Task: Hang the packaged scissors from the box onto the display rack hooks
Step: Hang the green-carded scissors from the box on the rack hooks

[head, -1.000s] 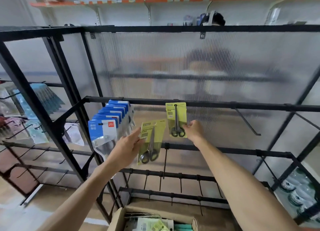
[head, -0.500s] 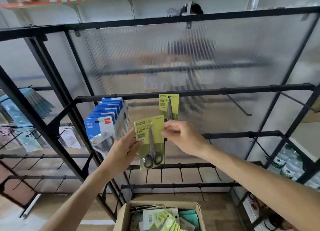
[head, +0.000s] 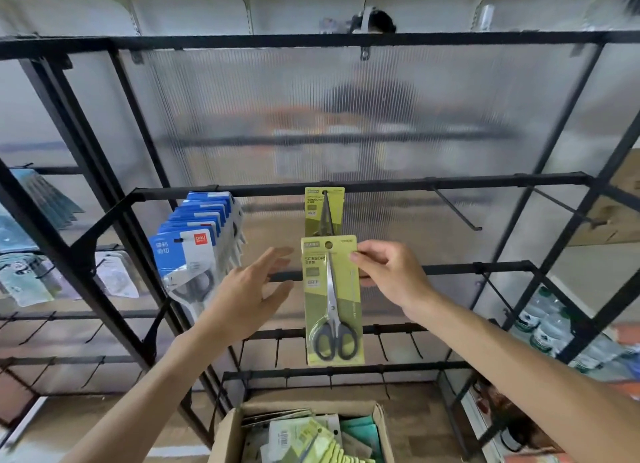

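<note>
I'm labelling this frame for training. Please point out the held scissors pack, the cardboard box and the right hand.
held scissors pack (head: 333,299), head view, middle of the green card.
cardboard box (head: 227,435), head view, left wall.
right hand (head: 393,275), head view, back of the hand.

Blue packets (head: 194,251) hanging left, bottles (head: 550,327) right

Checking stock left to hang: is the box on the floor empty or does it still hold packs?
Not empty. The open box shows several green scissor packs inside, with other packaging.
</note>
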